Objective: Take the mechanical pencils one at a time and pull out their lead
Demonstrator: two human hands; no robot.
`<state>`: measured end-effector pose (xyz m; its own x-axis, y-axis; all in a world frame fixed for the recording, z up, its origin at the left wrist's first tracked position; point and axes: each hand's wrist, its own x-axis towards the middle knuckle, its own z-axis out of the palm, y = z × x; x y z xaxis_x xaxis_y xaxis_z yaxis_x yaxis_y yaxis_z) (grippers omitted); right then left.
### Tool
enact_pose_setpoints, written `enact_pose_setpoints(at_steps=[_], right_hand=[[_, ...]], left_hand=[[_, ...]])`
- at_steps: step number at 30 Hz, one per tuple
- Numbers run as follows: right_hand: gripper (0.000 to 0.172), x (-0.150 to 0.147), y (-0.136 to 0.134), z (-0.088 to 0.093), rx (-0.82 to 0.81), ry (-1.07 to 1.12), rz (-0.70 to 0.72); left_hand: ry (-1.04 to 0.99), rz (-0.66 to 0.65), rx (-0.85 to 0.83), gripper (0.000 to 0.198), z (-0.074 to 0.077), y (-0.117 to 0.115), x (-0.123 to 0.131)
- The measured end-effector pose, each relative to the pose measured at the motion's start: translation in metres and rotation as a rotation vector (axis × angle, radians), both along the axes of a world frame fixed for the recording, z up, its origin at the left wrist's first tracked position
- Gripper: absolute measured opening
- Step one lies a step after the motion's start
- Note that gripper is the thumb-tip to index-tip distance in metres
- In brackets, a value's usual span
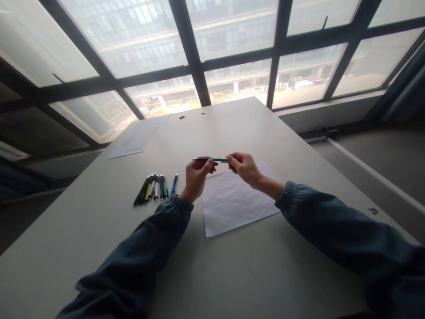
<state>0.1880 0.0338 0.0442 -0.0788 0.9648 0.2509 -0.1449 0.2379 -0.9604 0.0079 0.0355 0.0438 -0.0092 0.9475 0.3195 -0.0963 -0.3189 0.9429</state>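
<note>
A slim green and black pen (219, 160) is held level between my two hands, above the far edge of a sheet of paper. My left hand (198, 173) pinches its dark end, with the tip sticking out to the left. At the other end, my right hand (244, 167) grips the green barrel between thumb and fingers. Beneath my hands lies the white sheet of paper (237, 199), slightly creased, with faint marks on it. Left of my left hand, several pens (151, 188) lie side by side, and a blue pen (174, 184) rests a little apart from them.
The white table (252, 266) stretches toward large windows. More papers (131, 137) lie at its far left. Two small dark round spots (181, 117) sit near the far end. A small dark object (373, 211) is at the right edge.
</note>
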Motion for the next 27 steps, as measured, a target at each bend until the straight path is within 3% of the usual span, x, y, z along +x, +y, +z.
enact_pose_setpoints(at_steps=[4,8,14,21,27], right_hand=[[0.031,0.052,-0.001,-0.018,-0.022,-0.008,-0.082],[0.030,0.079,-0.005,-0.036,-0.003,-0.025,-0.096],[0.027,0.084,-0.002,-0.056,0.038,-0.048,-0.157],[0.027,0.085,-0.002,-0.057,0.064,-0.015,-0.204],[0.023,0.087,-0.004,-0.056,0.073,-0.036,-0.269]], left_hand=[[0.088,-0.010,0.012,0.036,-0.024,-0.004,0.025],[0.170,0.044,0.032,0.034,-0.039,-0.005,0.028],[0.341,0.041,0.124,0.026,-0.050,-0.001,0.013],[0.299,0.113,0.087,0.029,-0.054,0.000,0.011],[0.408,0.164,0.226,0.018,-0.052,0.000,0.004]])
